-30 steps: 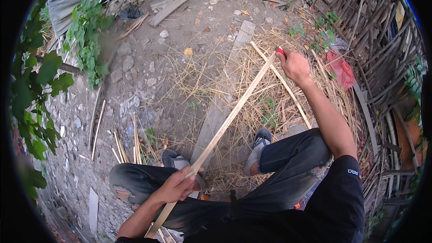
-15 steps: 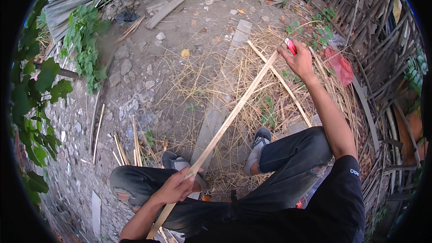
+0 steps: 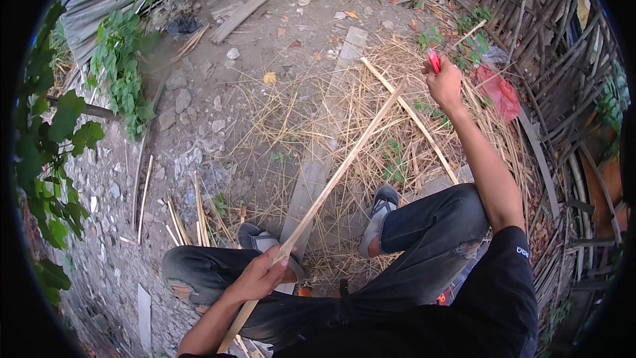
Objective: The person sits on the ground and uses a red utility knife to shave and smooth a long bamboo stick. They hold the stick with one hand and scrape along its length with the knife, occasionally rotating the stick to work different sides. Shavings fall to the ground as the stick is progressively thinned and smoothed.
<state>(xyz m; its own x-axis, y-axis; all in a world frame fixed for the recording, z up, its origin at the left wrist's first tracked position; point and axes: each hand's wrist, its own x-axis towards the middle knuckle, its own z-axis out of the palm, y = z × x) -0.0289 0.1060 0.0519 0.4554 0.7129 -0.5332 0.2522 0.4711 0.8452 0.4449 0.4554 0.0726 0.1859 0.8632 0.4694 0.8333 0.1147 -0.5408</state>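
A long pale strip of split bamboo [image 3: 341, 171] slants from my lap up toward the far right. My left hand [image 3: 263, 274] is closed around its lower part, beside my left knee. My right hand [image 3: 444, 83] is raised beyond the strip's far tip, apart from it, with fingers closed on a red-handled knife [image 3: 434, 61]; its blade is hard to make out. Just past that hand a thin pale sliver [image 3: 470, 33] points up and right; whether the hand touches it I cannot tell.
Straw-like shavings [image 3: 298, 116] litter the ground between my feet and beyond. Another bamboo strip [image 3: 411, 114] and a grey plank [image 3: 311, 182] lie there. A stick fence [image 3: 556, 46] and a red plastic bag [image 3: 498, 93] are at right, leafy vines [image 3: 119, 69] at left.
My right hand with the knife has moved slightly up and right, away from the strip's tip. The left hand keeps its hold in about the same place.
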